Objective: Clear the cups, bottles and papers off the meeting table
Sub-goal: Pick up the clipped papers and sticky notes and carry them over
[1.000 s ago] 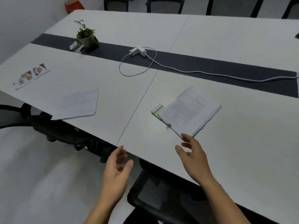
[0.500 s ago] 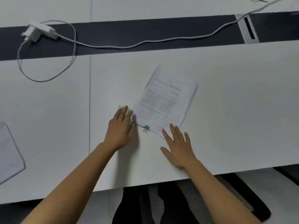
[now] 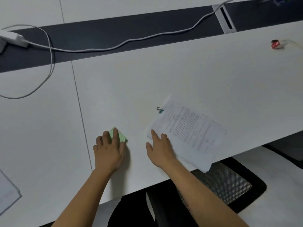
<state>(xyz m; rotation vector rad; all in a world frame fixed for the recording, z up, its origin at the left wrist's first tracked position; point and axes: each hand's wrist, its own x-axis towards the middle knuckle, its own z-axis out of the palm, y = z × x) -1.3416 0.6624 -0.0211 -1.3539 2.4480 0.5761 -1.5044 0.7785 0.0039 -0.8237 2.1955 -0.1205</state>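
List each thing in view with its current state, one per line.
Left hand: flat on the green note pad, fingers spread.
Right hand: fingertips pressing the paper stack's near corner.
Green note pad: flat on the table, partly covered.
Paper stack: clipped, lying skewed, one corner overhanging the table edge.
Binder clip: on the stack's far corner.
White cable: slack, looped across the dark strip.
Loose sheet: flat, bottom left.

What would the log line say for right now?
left hand: on green note pad | right hand: on paper stack, overhanging table edge | binder clip: beside stack
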